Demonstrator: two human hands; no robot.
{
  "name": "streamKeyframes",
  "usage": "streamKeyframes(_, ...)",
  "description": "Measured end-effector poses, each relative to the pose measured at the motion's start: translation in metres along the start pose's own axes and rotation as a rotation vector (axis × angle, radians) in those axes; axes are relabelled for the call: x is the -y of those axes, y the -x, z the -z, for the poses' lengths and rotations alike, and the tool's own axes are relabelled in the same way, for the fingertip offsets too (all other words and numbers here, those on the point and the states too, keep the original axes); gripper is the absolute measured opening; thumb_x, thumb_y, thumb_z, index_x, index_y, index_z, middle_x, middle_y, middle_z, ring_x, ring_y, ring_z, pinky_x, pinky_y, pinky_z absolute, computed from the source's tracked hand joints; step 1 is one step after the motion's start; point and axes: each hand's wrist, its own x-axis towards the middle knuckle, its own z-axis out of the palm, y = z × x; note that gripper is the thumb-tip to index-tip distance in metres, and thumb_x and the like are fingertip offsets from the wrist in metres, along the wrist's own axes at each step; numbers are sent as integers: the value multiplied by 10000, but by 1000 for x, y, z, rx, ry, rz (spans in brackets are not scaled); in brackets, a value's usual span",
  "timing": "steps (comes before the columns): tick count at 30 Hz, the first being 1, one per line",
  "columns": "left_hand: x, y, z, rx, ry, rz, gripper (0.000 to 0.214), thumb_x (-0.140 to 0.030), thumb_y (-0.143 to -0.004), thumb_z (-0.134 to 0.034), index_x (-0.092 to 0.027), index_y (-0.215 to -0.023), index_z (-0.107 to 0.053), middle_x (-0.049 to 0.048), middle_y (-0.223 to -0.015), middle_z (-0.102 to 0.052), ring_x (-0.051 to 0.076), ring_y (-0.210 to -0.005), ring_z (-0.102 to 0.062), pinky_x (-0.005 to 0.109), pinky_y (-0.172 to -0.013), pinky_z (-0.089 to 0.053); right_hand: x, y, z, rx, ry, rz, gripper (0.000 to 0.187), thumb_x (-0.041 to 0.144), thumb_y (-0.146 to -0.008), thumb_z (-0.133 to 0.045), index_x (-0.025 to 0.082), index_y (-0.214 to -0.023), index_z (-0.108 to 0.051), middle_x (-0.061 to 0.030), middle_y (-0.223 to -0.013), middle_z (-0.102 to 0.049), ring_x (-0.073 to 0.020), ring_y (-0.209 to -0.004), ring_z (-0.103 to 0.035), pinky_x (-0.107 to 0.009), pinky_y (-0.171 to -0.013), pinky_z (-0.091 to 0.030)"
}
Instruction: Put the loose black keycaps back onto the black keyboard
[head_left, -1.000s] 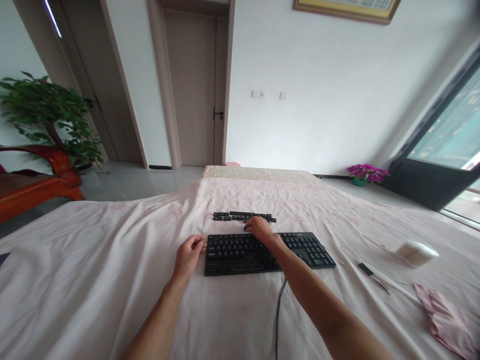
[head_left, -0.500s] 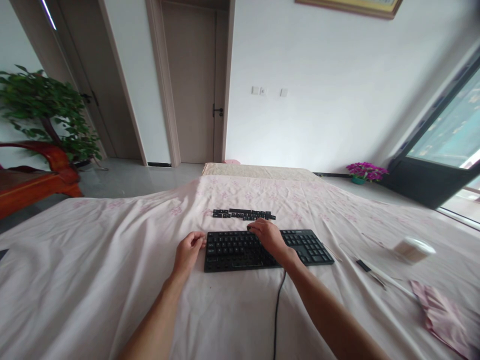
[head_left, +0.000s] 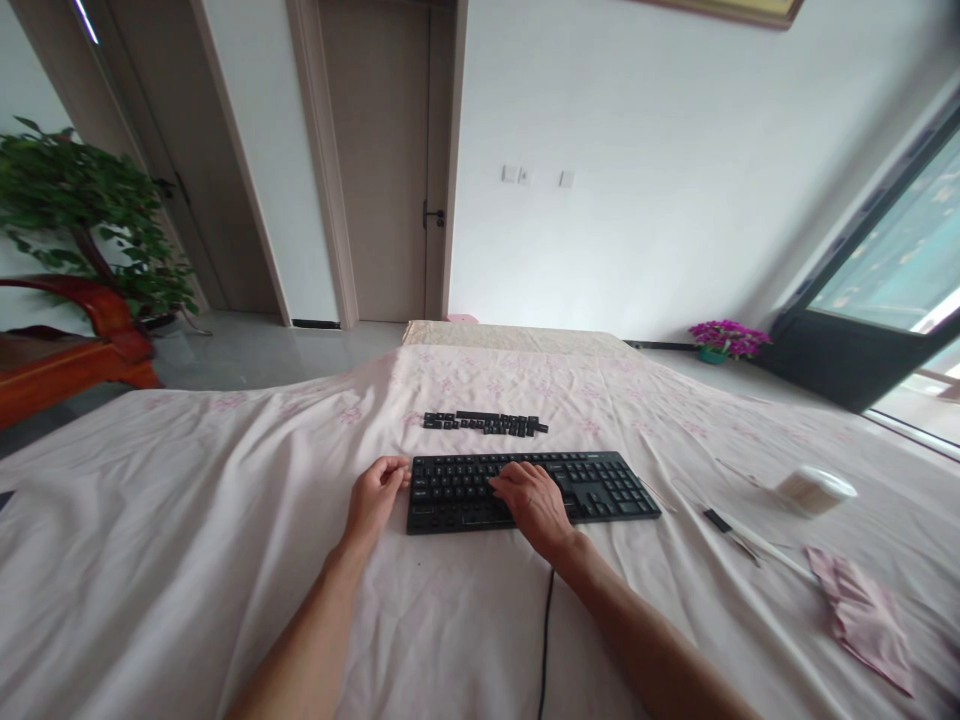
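On the bedsheet (head_left: 187, 520), right hand (head_left: 532, 505) moved from keycaps (head_left: 486, 423) onto keyboard (head_left: 607, 485), spread; left hand (head_left: 375, 500) curled, grip unclear.

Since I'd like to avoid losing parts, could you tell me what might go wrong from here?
1. The loose keycaps lie in a row on the wrinkled sheet just behind the keyboard; a nudge of the keyboard might scatter them.
2. The cable runs out beside the wrist of the right hand, so pulling that arm back could snag it and drag the keyboard.
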Motion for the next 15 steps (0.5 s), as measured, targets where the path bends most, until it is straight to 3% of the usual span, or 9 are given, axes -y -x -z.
streamKeyframes(15, -5, 2, 0, -5, -4, 13, 321, -396, -737, -618, -147, -937, -652, 68, -874, -703, 189, -803, -669, 309, -763, -534, 8, -1, 6, 81, 113, 68, 177, 216, -939, -482, 225, -869, -644, -27, -861, -602, -161, -811, -504, -311, -703, -271)
